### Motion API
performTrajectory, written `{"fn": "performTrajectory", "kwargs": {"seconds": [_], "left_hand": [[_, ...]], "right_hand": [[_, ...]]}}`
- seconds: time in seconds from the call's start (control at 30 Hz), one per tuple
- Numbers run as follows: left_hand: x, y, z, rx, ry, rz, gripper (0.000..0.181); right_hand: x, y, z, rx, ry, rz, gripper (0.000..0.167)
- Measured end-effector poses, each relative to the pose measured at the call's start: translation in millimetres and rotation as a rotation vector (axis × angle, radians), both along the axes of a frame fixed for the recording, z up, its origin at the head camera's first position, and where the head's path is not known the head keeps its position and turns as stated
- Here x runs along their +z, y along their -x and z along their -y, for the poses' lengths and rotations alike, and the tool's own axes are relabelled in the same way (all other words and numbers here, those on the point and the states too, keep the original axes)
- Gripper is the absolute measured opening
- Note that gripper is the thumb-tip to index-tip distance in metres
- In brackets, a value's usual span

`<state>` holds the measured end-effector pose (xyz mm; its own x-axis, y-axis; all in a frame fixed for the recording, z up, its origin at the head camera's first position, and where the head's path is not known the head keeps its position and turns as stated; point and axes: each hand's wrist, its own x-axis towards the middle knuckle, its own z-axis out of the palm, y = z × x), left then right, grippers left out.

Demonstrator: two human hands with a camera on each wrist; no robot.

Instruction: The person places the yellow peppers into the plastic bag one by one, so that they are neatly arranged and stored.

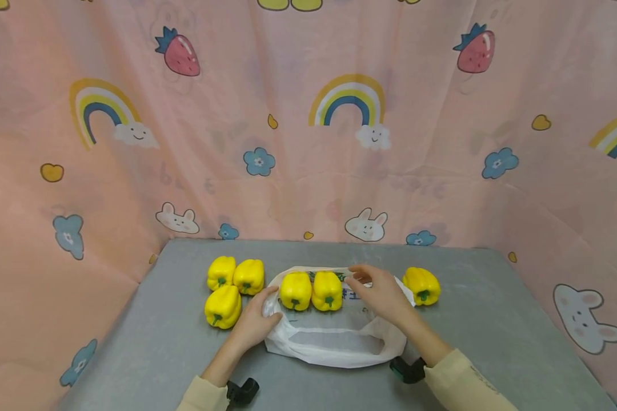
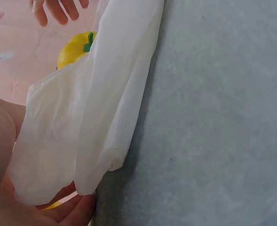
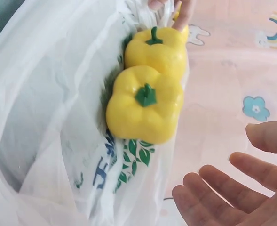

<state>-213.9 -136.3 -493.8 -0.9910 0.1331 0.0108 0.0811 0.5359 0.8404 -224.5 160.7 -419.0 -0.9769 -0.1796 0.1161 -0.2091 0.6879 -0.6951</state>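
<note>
A white plastic bag (image 1: 334, 357) with green and blue print lies spread on the table, its mouth toward me. Two yellow bell peppers (image 1: 295, 291) (image 1: 327, 291) sit side by side on it, stems facing me. My left hand (image 1: 254, 322) is at the bag's left edge, its thumb on the near side and its fingers partly hidden behind the plastic (image 2: 53, 141); it seems to grip that edge. Over the bag's right side hovers my right hand (image 1: 377, 294), fingers loosely bent and apart, holding nothing (image 3: 241, 188). Bunched plastic shows beside the left fingers in the right wrist view.
Three more yellow peppers (image 1: 223, 307) cluster left of the bag, close to my left hand. Another pepper (image 1: 421, 285) stands at the bag's right edge, beyond my right hand. A patterned pink curtain (image 1: 308, 188) hangs behind the grey table (image 1: 493, 342).
</note>
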Motion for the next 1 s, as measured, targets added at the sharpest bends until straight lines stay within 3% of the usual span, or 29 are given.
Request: {"fn": "performTrajectory", "kwargs": {"seconds": [0.3, 0.6, 1.0], "left_hand": [[0.5, 0.2, 0.0, 0.002, -0.009, 0.014, 0.058], [0.2, 1.4, -0.3, 0.002, -0.014, 0.015, 0.059], [-2.2, 2.3, 0.2, 0.01, -0.014, 0.031, 0.059]], "right_hand": [[9.2, -2.7, -25.5, -0.002, 0.049, -0.091, 0.039], [12.7, -0.6, -54.0, -0.071, 0.049, -0.232, 0.035], [9.4, 0.0, -87.1, -0.128, 0.035, -0.307, 0.035]]}}
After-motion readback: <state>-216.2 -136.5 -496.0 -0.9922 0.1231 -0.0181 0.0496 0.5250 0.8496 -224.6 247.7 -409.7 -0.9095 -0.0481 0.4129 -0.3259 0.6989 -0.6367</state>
